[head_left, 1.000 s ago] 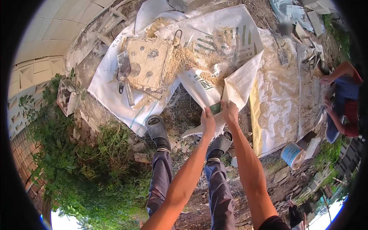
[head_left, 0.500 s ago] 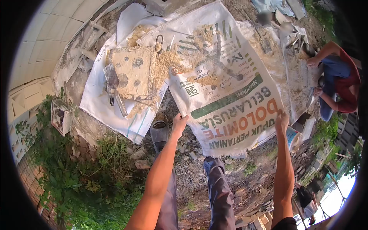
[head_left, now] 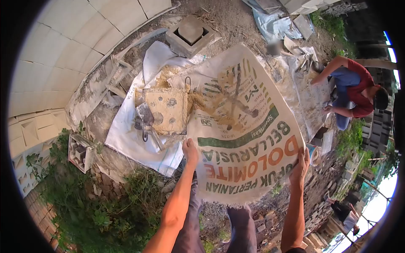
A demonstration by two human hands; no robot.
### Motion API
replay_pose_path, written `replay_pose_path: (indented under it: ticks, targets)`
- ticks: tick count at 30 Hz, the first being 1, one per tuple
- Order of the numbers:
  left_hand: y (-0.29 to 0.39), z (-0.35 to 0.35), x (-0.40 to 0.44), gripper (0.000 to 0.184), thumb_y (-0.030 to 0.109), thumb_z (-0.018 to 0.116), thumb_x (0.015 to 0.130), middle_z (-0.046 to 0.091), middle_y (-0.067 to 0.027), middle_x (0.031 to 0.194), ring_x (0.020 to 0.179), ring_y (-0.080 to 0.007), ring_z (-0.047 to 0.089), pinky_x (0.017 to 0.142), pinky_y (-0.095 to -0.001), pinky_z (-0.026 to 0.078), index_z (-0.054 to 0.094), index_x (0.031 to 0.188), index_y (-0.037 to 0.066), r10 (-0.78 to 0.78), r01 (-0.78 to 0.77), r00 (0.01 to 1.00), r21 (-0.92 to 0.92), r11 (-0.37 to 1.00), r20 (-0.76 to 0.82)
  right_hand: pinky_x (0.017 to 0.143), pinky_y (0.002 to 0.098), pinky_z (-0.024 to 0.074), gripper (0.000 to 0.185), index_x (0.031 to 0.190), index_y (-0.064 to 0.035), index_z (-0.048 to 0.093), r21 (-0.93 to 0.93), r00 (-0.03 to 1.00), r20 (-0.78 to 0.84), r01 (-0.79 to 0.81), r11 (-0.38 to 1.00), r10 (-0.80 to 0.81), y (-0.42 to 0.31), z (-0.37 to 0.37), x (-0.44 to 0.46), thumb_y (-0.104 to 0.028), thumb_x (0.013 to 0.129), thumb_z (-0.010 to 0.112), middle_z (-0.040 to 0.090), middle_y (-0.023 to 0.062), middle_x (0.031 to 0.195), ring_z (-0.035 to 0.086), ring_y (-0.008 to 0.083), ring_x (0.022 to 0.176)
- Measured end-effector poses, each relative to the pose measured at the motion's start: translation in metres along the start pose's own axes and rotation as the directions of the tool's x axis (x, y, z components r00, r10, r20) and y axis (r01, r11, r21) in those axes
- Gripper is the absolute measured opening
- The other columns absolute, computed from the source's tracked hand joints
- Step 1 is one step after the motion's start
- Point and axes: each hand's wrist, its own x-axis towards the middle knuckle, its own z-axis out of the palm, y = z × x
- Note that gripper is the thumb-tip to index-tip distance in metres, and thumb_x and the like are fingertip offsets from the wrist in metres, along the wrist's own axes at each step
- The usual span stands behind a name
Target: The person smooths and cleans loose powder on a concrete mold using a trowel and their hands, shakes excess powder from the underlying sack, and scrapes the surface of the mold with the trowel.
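A white woven-plastic sack with green and orange lettering (head_left: pixel 249 179) hangs between the person's two hands, its near edge sagging in front of the legs. The left hand (head_left: pixel 190 152) is closed on the left edge, and the right hand (head_left: pixel 300 166) is curled firmly round the opposite edge. Loose tan sandy grains (head_left: pixel 219 113) lie on the far part, so a steep tilt or a sudden tug could send them sliding off, and a slip by either hand would drop one side. The left edge also runs close beside a square, tan, dust-caked board (head_left: pixel 172 121) with an upright wire loop (head_left: pixel 187 84); a sideways pull might snag there or knock the grey flat-bladed trowel (head_left: pixel 145 114) resting on the board. As for containers, a square grey concrete box (head_left: pixel 174 41) beyond the board holds a rounded grey block. At the left, a small open-topped box (head_left: pixel 74 149) has greyish pieces inside, too small to identify. A pale bucket (head_left: pixel 315 156), partly hidden behind the right hand, does not show its contents clearly.
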Motion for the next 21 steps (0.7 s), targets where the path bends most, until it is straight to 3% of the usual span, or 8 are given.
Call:
replay_pose_path:
  ticks: [9,13,15,16,17,18,20,21]
  targets:
    - [0.031,-0.024,-0.001,0.029,0.024,0.050,0.094,0.055,-0.0153,0.077,0.068,-0.0281,0.051,0.066,-0.0403,0.041,0.054,0.093,-0.004,0.013,-0.025,0.997,0.149,0.989,0.078,0.089,0.0297,0.0442,0.032,0.123,-0.0009,0.053,0.095,0.994,0.106,-0.010,0.995,0.000,-0.034,0.004,0.005,-0.020,0.098,0.047,0.061,0.0069,0.116,0.058,0.0152,0.103]
    - [0.007,-0.012,-0.016,0.050,0.020,0.058,0.089,0.055,-0.0314,0.113,0.096,-0.0425,0.060,0.081,-0.0450,0.047,0.036,0.130,0.003,0.067,-0.080,0.993,0.136,0.988,0.095,0.088,0.0295,0.0450,0.030,0.117,-0.0004,0.056,0.112,0.995,-0.045,-0.084,0.990,0.090,0.009,-0.026,0.022,-0.022,0.098,0.046,0.061,0.0070,0.114,0.058,0.0149,0.102]
    - [-0.012,-0.009,-0.028,0.062,0.021,0.063,0.086,0.043,-0.0305,0.128,0.107,-0.0421,0.054,0.092,-0.0441,0.043,0.033,0.136,0.003,0.156,-0.396,0.863,0.451,0.800,0.481,0.089,0.0372,0.0443,0.036,0.123,-0.0052,0.051,-0.665,0.903,-0.254,-0.422,0.615,0.345,0.073,-0.088,0.054,-0.027,0.094,0.048,0.060,0.0144,0.117,0.057,0.0253,0.108]
    - [-0.024,-0.004,-0.027,0.071,0.024,0.064,0.083,0.032,-0.0315,0.135,0.113,-0.0445,0.050,0.095,-0.0462,0.043,0.028,0.141,0.005,-0.168,-0.381,0.797,0.698,0.606,0.581,0.089,0.0420,0.0445,0.038,0.124,-0.0044,0.049,-0.903,0.906,-0.256,-0.348,0.252,0.336,0.075,-0.077,0.048,-0.026,0.093,0.049,0.058,0.0194,0.118,0.057,0.0308,0.109]
    - [-0.036,0.001,-0.026,0.071,0.024,0.064,0.083,0.032,-0.0315,0.135,0.113,-0.0445,0.050,0.095,-0.0462,0.043,0.028,0.141,0.005,-0.167,-0.375,0.799,0.696,0.612,0.577,0.089,0.0468,0.0447,0.040,0.125,-0.0036,0.047,-0.965,0.913,-0.251,-0.209,-0.161,0.322,0.075,-0.066,0.044,-0.024,0.091,0.050,0.057,0.0244,0.119,0.057,0.0363,0.110]
    - [-0.051,0.006,-0.024,0.072,0.025,0.063,0.083,0.036,-0.0281,0.131,0.113,-0.0404,0.049,0.096,-0.0464,0.041,0.027,0.142,0.004,-0.199,-0.384,0.822,0.778,0.497,0.533,0.091,0.0518,0.0426,0.046,0.128,-0.0024,0.043,-0.970,0.963,-0.156,-0.107,-0.218,0.220,0.097,-0.083,0.041,-0.021,0.087,0.053,0.054,0.0284,0.121,0.052,0.0438,0.112]
    - [-0.061,0.008,-0.024,0.070,0.028,0.058,0.085,0.042,-0.0234,0.126,0.112,-0.0329,0.047,0.101,-0.0469,0.033,0.029,0.141,0.000,-0.094,-0.446,0.854,0.812,0.378,0.512,0.089,0.0512,0.0439,0.047,0.125,-0.0014,0.044,-0.948,0.943,-0.318,-0.312,-0.065,0.096,0.123,-0.059,0.056,-0.018,0.084,0.058,0.054,0.0233,0.122,0.056,0.0427,0.107]
    - [-0.057,0.007,-0.024,0.070,0.028,0.058,0.085,0.042,-0.0234,0.126,0.112,-0.0329,0.047,0.101,-0.0469,0.033,0.029,0.141,0.000,-0.111,-0.438,0.854,0.817,0.375,0.508,0.095,0.0499,0.0398,0.047,0.128,-0.0020,0.045,-0.995,0.998,0.050,0.052,-0.085,0.029,0.152,-0.058,0.062,-0.015,0.084,0.057,0.052,0.0240,0.126,0.051,0.0414,0.114]
